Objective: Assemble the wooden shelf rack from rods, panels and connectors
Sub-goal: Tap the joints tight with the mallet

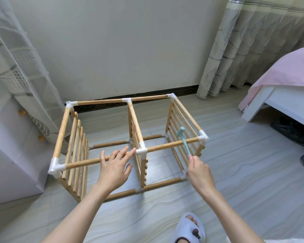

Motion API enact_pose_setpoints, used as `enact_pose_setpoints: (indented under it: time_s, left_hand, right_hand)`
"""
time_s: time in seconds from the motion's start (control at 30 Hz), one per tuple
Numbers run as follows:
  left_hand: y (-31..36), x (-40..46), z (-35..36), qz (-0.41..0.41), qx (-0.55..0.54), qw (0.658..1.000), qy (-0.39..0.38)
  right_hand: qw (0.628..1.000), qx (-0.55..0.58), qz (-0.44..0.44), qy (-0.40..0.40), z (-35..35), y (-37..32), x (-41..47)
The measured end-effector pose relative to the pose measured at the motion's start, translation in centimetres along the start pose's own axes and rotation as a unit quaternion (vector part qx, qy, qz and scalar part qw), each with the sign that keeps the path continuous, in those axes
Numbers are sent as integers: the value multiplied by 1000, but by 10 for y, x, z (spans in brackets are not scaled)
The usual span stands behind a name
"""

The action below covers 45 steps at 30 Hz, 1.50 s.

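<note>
While the left hand (115,165) rests flat with fingers spread on the near top rod (88,162), the right hand (198,171) grips a small teal hammer (183,140) over the rack (130,142) on the floor. Seating joints seems underway; tapping the near-right corner connector (202,137) home likely follows.

a home bedroom: a bed (277,95) with pink sheet (286,71), patterned curtains (235,46), tiled floor (235,172), shoes (291,130) under the bed.

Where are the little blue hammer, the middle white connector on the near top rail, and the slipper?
blue hammer (185,143): head view, on its handle.
middle white connector (141,151): head view, on its front face.
slipper (188,227): head view, on its upper strap.
</note>
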<state>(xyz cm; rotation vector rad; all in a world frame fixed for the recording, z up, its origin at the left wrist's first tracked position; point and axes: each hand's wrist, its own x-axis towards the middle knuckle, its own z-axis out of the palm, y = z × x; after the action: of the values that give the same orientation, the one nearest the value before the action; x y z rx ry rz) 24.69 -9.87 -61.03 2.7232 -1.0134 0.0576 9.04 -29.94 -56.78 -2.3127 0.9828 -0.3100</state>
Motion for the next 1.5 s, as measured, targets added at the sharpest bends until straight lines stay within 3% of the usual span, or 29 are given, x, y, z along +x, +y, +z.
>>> enact_pose_setpoints:
  time_s: [0.17, 0.3, 0.37, 0.47, 0.53, 0.6, 0.63, 0.67, 0.73, 0.8, 0.83, 0.93, 0.97, 1.03, 1.1, 1.17, 1.23, 1.3, 1.4, 1.5]
  left_hand:
    - [-40, -41, -12, 17, -76, 991, 106]
    - [-93, -75, -24, -201, -127, 942, 238]
    - [-110, -84, -28, -260, -201, 918, 222]
    - [-126, -92, -29, -260, -241, 911, 209]
    - [-131, -94, -28, -268, -244, 905, 224]
    - [-133, -93, -28, -280, -255, 895, 236]
    - [-134, -91, -28, -281, -258, 893, 240]
    - [-136, -90, -27, -277, -257, 893, 244]
    - [-138, -90, -25, -272, -249, 893, 256]
    - [-136, -90, -24, -268, -244, 896, 257]
    - [-136, -90, -23, -270, -244, 895, 258]
    - [-135, -90, -25, -281, -258, 886, 265]
    - [-134, -90, -24, -278, -265, 885, 264]
    - [-134, -91, -25, -276, -281, 880, 266]
    - [-132, -93, -25, -275, -298, 875, 263]
    - [-132, -94, -26, -275, -310, 872, 262]
    - [-131, -93, -28, -277, -319, 867, 263]
    - [-128, -92, -29, -278, -325, 865, 262]
    - [-122, -93, -33, -284, -320, 867, 255]
    - [-110, -97, -38, -260, -309, 885, 232]
  right_hand:
    - [990, 3, -93, -105, 48, -45, -34]
    - [967, 34, -190, -167, 82, -103, -45]
    - [951, 80, -252, -157, 81, -139, -46]
    - [927, 188, -319, -54, 83, -173, -54]
    - [937, 131, -314, -83, 100, -171, -66]
    - [945, -72, -273, -165, 119, -155, -76]
    - [943, -115, -250, -189, 122, -153, -75]
    - [948, -88, -243, -188, 121, -158, -72]
    - [950, 74, -280, -117, 110, -178, -64]
    - [910, 201, -360, -27, 107, -186, -63]
    - [910, 195, -365, -35, 110, -185, -65]
    - [930, -99, -305, -179, 130, -159, -69]
    - [933, -124, -268, -206, 131, -154, -62]
    - [949, 0, -276, -154, 124, -160, -50]
    - [919, 123, -374, 8, 116, -166, -51]
    - [906, 72, -416, 31, 118, -159, -59]
    - [914, -145, -364, -108, 127, -148, -68]
    - [925, -193, -267, -190, 130, -137, -57]
    - [971, 25, -217, -102, 123, -137, -45]
    - [975, 80, -205, 29, 118, -133, -34]
